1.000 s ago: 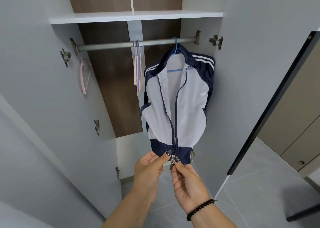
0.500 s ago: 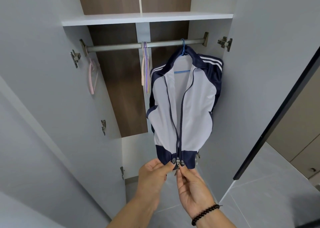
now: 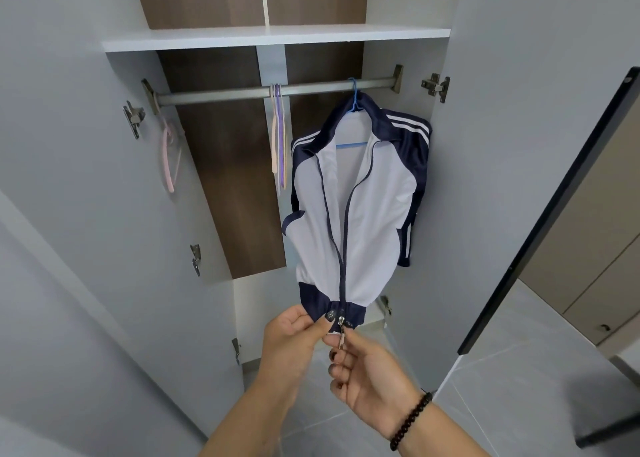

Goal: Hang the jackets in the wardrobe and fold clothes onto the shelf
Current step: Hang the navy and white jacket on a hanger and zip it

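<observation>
In the open wardrobe (image 3: 398, 179), the jacket (image 3: 353, 221) hangs above your fingers, zip running straight up; your left hand (image 3: 294, 335) pinches the hem, your right hand (image 3: 367, 373) pinches the zip pull (image 3: 341, 335).

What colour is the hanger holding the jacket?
Blue, seen in the head view: the hanger hooks over the rail.

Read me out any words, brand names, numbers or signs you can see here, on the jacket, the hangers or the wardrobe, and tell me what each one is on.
There is no readable text in this view.
Jacket: white stripes on the shoulders, no words or logo to read.
Zipper pull, pinched by the right hand while the left hand holds the hem: too small to show any mark.
Blue hanger, spare hangers, rail, shelf: plain.
</observation>
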### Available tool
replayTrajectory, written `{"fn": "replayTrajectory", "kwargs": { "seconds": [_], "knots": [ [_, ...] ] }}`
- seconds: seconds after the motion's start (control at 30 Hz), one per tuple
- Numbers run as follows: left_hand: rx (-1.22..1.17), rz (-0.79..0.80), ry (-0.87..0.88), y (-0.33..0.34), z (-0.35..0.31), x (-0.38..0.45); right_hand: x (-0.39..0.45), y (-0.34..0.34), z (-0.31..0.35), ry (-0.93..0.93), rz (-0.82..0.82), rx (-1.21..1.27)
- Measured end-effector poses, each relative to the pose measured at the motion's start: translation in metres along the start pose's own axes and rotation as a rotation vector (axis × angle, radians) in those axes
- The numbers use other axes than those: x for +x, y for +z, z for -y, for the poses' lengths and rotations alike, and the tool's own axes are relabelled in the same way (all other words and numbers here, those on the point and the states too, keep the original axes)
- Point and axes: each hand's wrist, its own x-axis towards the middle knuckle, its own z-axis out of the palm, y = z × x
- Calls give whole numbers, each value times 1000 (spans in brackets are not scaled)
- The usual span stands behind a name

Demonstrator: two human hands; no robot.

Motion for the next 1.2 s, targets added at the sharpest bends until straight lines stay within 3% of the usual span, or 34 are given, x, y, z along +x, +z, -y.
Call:
{"fn": "replayTrajectory", "kwargs": {
  "seconds": [0.53,1.2],
  "knots": [
    [190,-109,-108,-19,13,24,46,13,44,222,-37,-306],
    [385,-160,-114,2,-48,86,107,34,128,376,106,-297]
  ]
}}
